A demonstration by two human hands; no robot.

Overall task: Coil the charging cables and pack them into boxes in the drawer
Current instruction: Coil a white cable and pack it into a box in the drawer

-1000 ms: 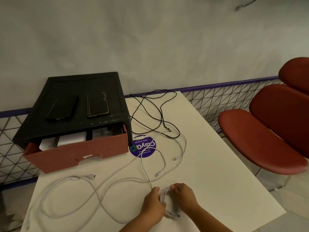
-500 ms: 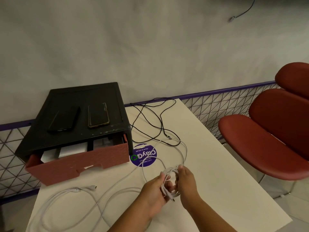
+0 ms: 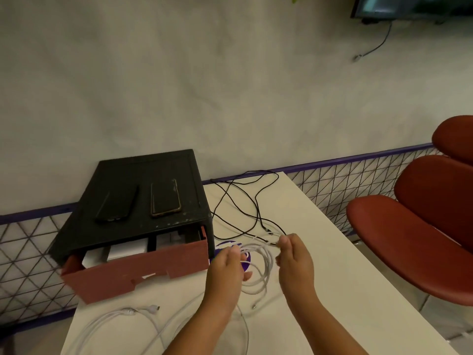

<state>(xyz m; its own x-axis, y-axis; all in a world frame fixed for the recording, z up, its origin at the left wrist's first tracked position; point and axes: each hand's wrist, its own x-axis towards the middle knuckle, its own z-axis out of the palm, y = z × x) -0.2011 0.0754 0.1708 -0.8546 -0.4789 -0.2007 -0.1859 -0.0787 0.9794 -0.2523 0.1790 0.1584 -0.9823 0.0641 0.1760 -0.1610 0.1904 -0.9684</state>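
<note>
A white charging cable (image 3: 263,267) hangs in several loose loops between my hands above the table. My left hand (image 3: 226,270) grips the loops on their left side. My right hand (image 3: 294,257) pinches the cable's strand at the upper right. Another white cable (image 3: 122,321) sprawls over the table's near left. A black cable (image 3: 245,201) lies tangled at the back. The red drawer (image 3: 138,272) stands pulled out of a black cabinet (image 3: 143,170), and white boxes (image 3: 120,252) show inside it.
Two dark phones (image 3: 163,198) lie on the cabinet top. A purple round sticker (image 3: 230,245) peeks out behind the loops. The white table (image 3: 332,265) ends at right, where a red chair (image 3: 414,226) stands. A wire-mesh fence (image 3: 332,185) runs behind.
Both hands rose and moved away from me, toward the drawer, lifting the coiled white cable off the table. The hands have spread apart and the loops have widened.
</note>
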